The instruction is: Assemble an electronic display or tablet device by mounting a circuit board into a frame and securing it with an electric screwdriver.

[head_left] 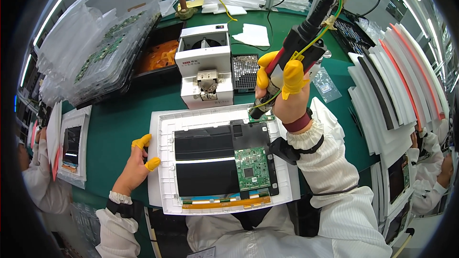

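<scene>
My right hand, in yellow finger cots, is wrapped round an electric screwdriver with a dark, partly red body. The tool tilts, its lower end above the top right part of a white display frame. The frame lies on its face on the bench, with black panels inside it. A green circuit board sits at its right, and a smaller green board shows partly under the tool. My left hand rests at the frame's left edge, thumb and forefinger apart. Any screw at the tip is hidden.
Behind the frame stands a white screw feeder, beside a dark gridded tray. Clear trays of green boards are stacked left. White foam sheets lean at the right. Co-workers' sleeves show at both sides.
</scene>
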The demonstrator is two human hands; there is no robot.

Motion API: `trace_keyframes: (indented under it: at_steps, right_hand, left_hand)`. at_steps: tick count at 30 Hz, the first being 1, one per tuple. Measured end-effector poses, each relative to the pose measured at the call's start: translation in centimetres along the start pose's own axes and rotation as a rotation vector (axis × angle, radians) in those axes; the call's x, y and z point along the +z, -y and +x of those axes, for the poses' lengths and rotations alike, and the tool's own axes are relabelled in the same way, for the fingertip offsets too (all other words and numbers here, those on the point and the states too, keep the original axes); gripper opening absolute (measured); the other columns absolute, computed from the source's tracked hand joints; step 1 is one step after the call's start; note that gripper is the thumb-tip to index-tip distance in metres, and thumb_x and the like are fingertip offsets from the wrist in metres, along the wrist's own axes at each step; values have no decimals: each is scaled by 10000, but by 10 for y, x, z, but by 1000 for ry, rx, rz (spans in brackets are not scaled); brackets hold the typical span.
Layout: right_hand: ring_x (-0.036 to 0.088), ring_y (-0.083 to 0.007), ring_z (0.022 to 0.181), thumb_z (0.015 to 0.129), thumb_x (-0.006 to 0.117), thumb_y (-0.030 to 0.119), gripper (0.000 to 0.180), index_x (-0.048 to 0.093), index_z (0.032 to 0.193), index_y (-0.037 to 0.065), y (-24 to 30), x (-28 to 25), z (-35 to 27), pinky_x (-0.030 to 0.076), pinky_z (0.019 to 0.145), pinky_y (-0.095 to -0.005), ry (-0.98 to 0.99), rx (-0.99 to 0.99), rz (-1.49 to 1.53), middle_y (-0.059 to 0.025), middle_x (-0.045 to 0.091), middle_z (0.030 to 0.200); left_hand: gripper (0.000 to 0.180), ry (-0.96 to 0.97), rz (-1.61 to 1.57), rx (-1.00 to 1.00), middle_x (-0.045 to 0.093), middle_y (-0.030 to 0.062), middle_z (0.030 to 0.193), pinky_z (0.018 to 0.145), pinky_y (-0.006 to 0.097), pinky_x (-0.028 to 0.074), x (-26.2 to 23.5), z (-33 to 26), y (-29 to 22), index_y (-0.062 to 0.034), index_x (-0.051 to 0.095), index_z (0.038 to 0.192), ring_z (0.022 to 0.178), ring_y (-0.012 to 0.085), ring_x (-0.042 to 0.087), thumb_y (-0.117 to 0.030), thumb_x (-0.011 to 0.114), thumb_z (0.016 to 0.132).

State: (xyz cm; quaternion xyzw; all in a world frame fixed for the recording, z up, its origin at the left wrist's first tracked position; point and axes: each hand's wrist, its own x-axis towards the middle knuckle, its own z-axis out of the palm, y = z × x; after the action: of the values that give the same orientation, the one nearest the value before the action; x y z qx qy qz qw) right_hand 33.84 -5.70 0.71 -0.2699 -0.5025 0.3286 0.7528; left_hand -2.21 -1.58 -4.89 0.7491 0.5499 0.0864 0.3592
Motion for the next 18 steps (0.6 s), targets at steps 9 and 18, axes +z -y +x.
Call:
trace_keyframes:
  at_steps: [9,18]
  right_hand:
    - [519,-162,529,921,413,413,462,480,1039,-29,-6,-3,0,455,505,-278,114,11,-95,-118,531,683]
    - [513,-110,526,879,540,391,432,521,991,-26,-5,3,2,419,477,-219,103,25,-96,-72,546,679]
  left_hand:
    - [709,-9,9,17,343,56,947,774,256,357,-1,1,1,-46,349,1323,798,180,347,-332,680,765]
    - [708,-6,-6,15,332,58,969,783,257,357,-1,-1,-5,-48,344,1324,808,183,341,-334,676,768]
